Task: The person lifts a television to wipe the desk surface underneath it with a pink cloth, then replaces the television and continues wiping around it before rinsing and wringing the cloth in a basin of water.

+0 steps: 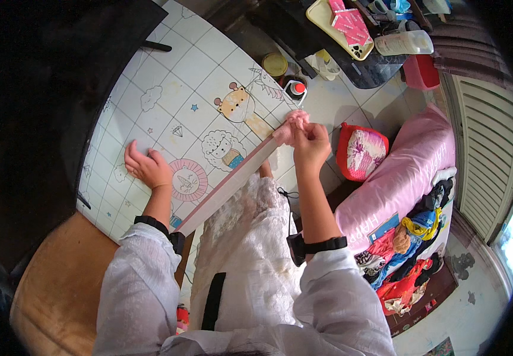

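Note:
A white board with a tile-like grid and printed cartoon animals lies before me, its long pale side edge facing my body. Over its left part my left hand rests or hovers, fingers loosely bent and apart, with nothing in it. At the board's right corner my right hand pinches a pink cloth that is bunched against the corner. The cloth's far folds stick out beyond my fingertips. Whether the left fingertips touch the surface is not clear.
A bottle with a red cap and a round yellowish lid stand past the corner. A red bag sits on the tiled floor, beside a pink covered bundle and piled clothes. A phone case lies on a dark table.

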`<state>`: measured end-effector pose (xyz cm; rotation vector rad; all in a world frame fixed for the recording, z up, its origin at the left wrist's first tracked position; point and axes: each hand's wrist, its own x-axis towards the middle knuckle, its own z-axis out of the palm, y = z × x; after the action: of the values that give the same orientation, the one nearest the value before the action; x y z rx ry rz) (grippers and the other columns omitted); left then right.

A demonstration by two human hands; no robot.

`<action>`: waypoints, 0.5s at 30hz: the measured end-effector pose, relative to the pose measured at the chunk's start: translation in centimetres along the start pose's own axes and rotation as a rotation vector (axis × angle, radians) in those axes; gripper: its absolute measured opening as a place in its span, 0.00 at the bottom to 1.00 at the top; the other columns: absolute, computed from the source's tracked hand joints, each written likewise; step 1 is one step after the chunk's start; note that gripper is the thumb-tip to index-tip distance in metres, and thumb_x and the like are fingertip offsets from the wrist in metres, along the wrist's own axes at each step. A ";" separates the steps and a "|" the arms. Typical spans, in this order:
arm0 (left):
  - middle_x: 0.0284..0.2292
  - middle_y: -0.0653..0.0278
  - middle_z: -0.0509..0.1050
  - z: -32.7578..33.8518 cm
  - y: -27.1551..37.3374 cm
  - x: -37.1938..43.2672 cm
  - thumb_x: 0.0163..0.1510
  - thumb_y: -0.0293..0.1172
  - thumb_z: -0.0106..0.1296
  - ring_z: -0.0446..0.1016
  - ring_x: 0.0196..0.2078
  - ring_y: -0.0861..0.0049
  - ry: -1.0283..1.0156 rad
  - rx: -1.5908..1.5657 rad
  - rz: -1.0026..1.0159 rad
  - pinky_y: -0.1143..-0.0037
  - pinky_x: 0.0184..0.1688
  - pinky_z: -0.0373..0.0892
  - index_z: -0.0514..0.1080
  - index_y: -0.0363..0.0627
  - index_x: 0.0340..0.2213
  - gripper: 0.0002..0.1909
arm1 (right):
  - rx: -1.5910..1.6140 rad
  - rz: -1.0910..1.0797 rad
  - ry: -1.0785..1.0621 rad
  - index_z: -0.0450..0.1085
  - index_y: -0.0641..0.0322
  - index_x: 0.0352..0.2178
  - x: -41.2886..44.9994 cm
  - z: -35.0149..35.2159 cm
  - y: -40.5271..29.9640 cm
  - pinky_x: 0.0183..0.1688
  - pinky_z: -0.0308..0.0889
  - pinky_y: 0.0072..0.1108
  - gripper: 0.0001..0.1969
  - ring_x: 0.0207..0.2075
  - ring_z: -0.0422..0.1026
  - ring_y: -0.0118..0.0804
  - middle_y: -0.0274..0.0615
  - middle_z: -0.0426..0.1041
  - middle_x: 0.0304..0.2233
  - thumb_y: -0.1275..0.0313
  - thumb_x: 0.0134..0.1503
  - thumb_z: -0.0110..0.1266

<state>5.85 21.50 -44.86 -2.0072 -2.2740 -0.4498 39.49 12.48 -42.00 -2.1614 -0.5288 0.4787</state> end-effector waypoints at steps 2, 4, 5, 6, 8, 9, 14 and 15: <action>0.55 0.58 0.60 -0.1 -0.3 0.1 0.51 0.33 0.49 0.58 0.57 0.58 -0.005 -0.001 -0.012 0.62 0.58 0.54 0.61 0.47 0.53 0.26 | -0.012 0.027 -0.043 0.69 0.68 0.24 -3.5 0.4 0.5 0.29 0.65 0.25 0.11 0.23 0.69 0.34 0.42 0.69 0.24 0.72 0.47 0.65; 0.55 0.58 0.61 -0.2 -0.2 0.2 0.51 0.33 0.49 0.58 0.57 0.59 0.005 -0.004 -0.003 0.62 0.58 0.54 0.61 0.47 0.53 0.26 | -0.002 0.059 -0.123 0.71 0.68 0.25 -7.3 0.5 1.2 0.29 0.65 0.23 0.10 0.24 0.68 0.28 0.39 0.69 0.23 0.73 0.47 0.65; 0.55 0.59 0.61 -0.2 -0.2 0.2 0.51 0.34 0.49 0.59 0.56 0.59 0.011 -0.002 0.005 0.62 0.57 0.54 0.61 0.48 0.53 0.26 | 0.029 0.067 -0.160 0.72 0.67 0.26 -8.4 0.6 1.5 0.29 0.65 0.21 0.10 0.24 0.67 0.24 0.37 0.70 0.22 0.73 0.48 0.65; 0.55 0.59 0.61 -0.3 -0.5 0.3 0.51 0.34 0.49 0.59 0.56 0.59 0.018 0.001 0.007 0.62 0.57 0.54 0.61 0.48 0.53 0.26 | -0.020 0.003 -0.189 0.71 0.67 0.25 -8.1 0.4 0.9 0.28 0.65 0.22 0.10 0.24 0.66 0.25 0.37 0.70 0.22 0.73 0.48 0.65; 0.55 0.59 0.61 -0.3 -0.5 0.1 0.51 0.34 0.49 0.59 0.56 0.59 0.009 0.001 0.000 0.62 0.57 0.54 0.61 0.48 0.53 0.26 | -0.022 -0.031 -0.142 0.70 0.67 0.24 -6.2 0.5 1.3 0.28 0.64 0.22 0.10 0.24 0.66 0.26 0.37 0.70 0.21 0.72 0.49 0.65; 0.55 0.59 0.61 -0.3 -0.4 0.1 0.51 0.34 0.49 0.59 0.56 0.59 0.008 -0.001 0.002 0.62 0.57 0.54 0.61 0.48 0.53 0.26 | -0.027 -0.068 -0.103 0.70 0.68 0.23 -4.7 0.5 1.6 0.27 0.64 0.23 0.11 0.23 0.65 0.26 0.37 0.70 0.20 0.72 0.49 0.65; 0.54 0.60 0.61 -0.2 0.1 0.2 0.50 0.33 0.49 0.59 0.56 0.59 -0.008 -0.011 -0.001 0.62 0.56 0.54 0.62 0.48 0.53 0.26 | -0.031 0.027 0.064 0.67 0.67 0.21 -0.2 0.7 0.6 0.26 0.63 0.26 0.16 0.20 0.64 0.32 0.43 0.68 0.17 0.67 0.53 0.62; 0.54 0.60 0.61 0.0 -0.1 0.4 0.50 0.33 0.49 0.59 0.56 0.59 0.000 -0.006 -0.002 0.62 0.56 0.54 0.62 0.48 0.53 0.26 | 0.054 0.144 0.006 0.67 0.68 0.21 -1.9 0.8 0.7 0.26 0.63 0.25 0.17 0.21 0.64 0.28 0.41 0.68 0.16 0.65 0.55 0.62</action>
<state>5.66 21.86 -44.78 -2.0080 -2.2772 -0.4577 37.66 11.62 -42.70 -2.1576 -0.3541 0.5586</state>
